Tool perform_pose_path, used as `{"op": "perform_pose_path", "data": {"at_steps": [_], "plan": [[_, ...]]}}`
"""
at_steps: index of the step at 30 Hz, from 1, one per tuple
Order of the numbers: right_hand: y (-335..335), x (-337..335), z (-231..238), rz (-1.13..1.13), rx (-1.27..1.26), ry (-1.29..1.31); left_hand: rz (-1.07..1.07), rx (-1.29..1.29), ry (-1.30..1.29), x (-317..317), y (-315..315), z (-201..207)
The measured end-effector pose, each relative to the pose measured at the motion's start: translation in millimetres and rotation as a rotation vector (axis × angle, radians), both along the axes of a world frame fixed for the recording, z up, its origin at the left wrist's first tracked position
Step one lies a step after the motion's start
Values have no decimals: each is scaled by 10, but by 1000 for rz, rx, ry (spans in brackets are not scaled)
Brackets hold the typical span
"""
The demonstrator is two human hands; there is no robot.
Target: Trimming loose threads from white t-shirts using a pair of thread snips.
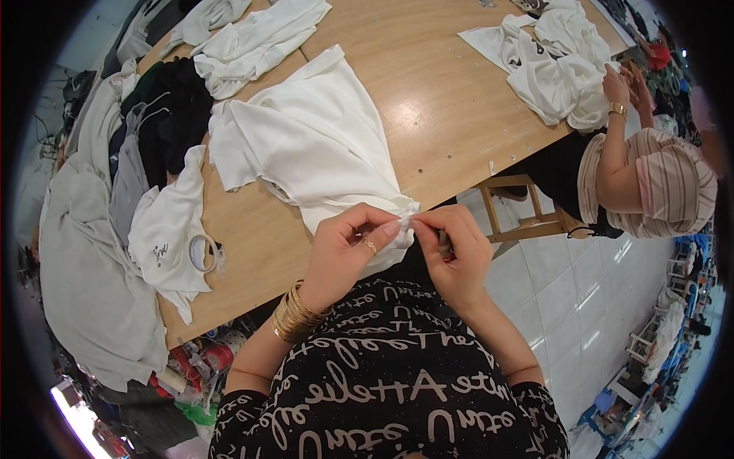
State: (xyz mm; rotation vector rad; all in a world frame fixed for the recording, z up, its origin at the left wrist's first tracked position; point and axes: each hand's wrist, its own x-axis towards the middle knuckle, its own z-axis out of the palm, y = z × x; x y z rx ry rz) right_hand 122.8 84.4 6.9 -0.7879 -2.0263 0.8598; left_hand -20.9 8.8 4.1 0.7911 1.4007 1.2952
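Observation:
A white garment (329,130) lies spread over the near part of the wooden table, and one bunched end of it comes over the edge toward me. My left hand (353,243) is closed, pinching that gathered end between thumb and forefinger. Close against it, my right hand (459,256) pinches the same bit of cloth with its fingertips. A small dark tool (445,243) sits in the curled fingers of the right hand; its kind is mostly hidden. Part of the garment hangs below my hands, in front of my black printed top.
On the wooden table (428,84), more white clothes (256,46) lie farther back, with dark and grey garments (164,115) at left. A tape roll (202,252) rests near the left edge. At right, a person (642,180) handles white cloth (562,76) beside a wooden stool (527,222).

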Motion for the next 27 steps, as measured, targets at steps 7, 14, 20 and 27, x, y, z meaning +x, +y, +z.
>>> {"op": "perform_pose_path", "data": {"at_steps": [7, 14, 20, 27], "plan": [[92, 93, 127, 109, -406, -86, 23, 11, 10, -29, -3, -4], [130, 93, 22, 359, -655, 201, -10, 94, 264, 16, 14, 7], [148, 116, 54, 450, -1131, 394, 17, 129, 449, 12, 42, -28], [136, 251, 114, 394, -1240, 449, 44, 16, 331, -117, 104, -180]]}}
